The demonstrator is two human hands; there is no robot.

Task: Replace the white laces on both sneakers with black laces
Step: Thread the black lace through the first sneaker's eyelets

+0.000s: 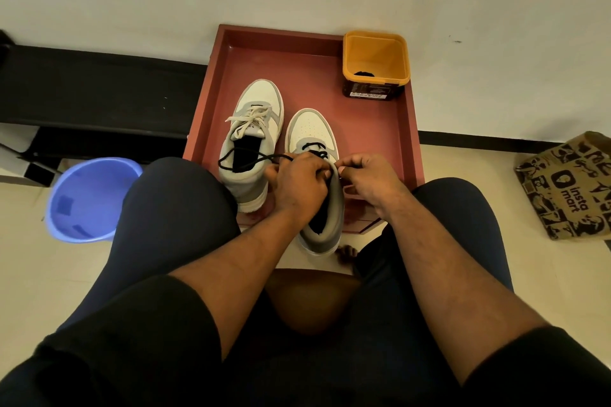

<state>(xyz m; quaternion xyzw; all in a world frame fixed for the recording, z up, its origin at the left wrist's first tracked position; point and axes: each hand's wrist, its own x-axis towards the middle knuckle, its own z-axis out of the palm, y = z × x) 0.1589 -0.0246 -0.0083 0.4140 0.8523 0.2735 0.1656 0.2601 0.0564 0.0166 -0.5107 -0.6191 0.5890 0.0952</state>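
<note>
At the frame's centre, the black lace (pixel 251 160) is being pinched by the left hand (pixel 299 183) and right hand (pixel 365 178) over the right sneaker (pixel 310 134) — an eyelet is likely being skipped if tension slackens — on the red tray (pixel 373 129).

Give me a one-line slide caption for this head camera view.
Both hands thread a black lace into the right sneaker; the left sneaker on the red tray keeps its white lace.
</note>
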